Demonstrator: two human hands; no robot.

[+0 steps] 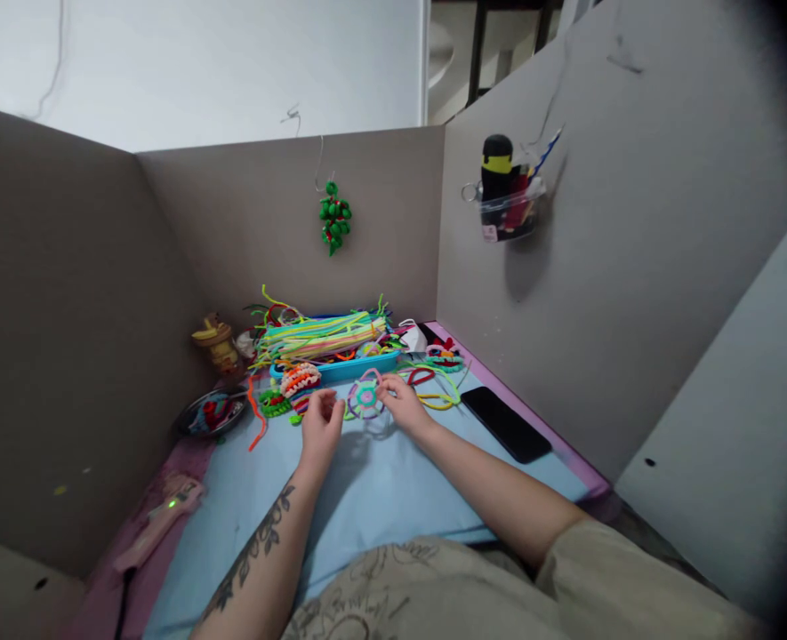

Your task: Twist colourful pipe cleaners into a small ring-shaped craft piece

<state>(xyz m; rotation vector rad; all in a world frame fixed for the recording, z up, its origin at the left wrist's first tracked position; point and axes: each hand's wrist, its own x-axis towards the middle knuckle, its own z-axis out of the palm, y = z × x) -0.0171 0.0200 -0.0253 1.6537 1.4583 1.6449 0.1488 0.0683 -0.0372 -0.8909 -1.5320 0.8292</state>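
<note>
On blue mat (380, 498), right hand (403, 404) pinching pipe-cleaner ring (366, 397), left hand (322, 425) curled, grip unclear.

Ring (366, 396): pink and teal centre, green rim. Mat (380, 498): light blue, pink edge. Tray (340, 368): blue. Stems (319, 336) in it: neon green, yellow, pink, orange. Phone (505, 424), right: black. Far ornament (333, 216): green with red spots. Bottle (497, 173): black, yellow band. Left forearm (260, 542): dark leaf tattoo.

Small round pink-and-green pipe-cleaner coil (365, 396), raised slightly above the blue mat (380, 498).
</note>
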